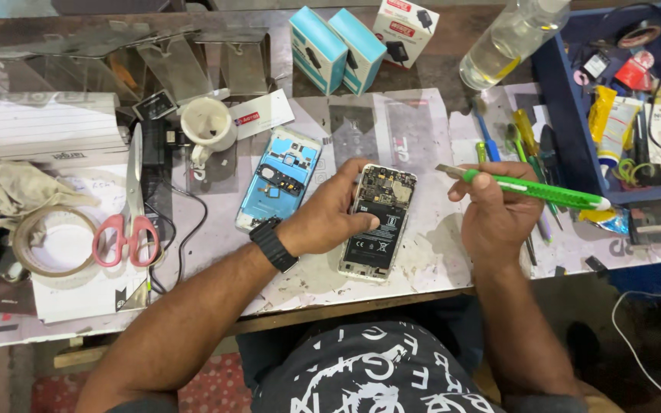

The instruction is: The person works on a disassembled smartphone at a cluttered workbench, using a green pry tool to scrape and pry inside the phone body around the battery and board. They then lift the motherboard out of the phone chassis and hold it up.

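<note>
Opened phone [377,222], back cover off with battery and circuit board exposed, lies flat on the worktable [422,268] near its front edge. Your left hand [330,218] rests on the phone's left side, fingers curled over its edge and thumb on the battery, pinning it down. Your right hand [495,206] is closed around a green utility knife [529,189], blade tip raised above and right of the phone, not touching it. Beyond the left hand lies a blue phone back panel [278,179]. Pink-handled scissors [125,229] lie well apart at left. Farther back stand two blue boxes [336,47].
</note>
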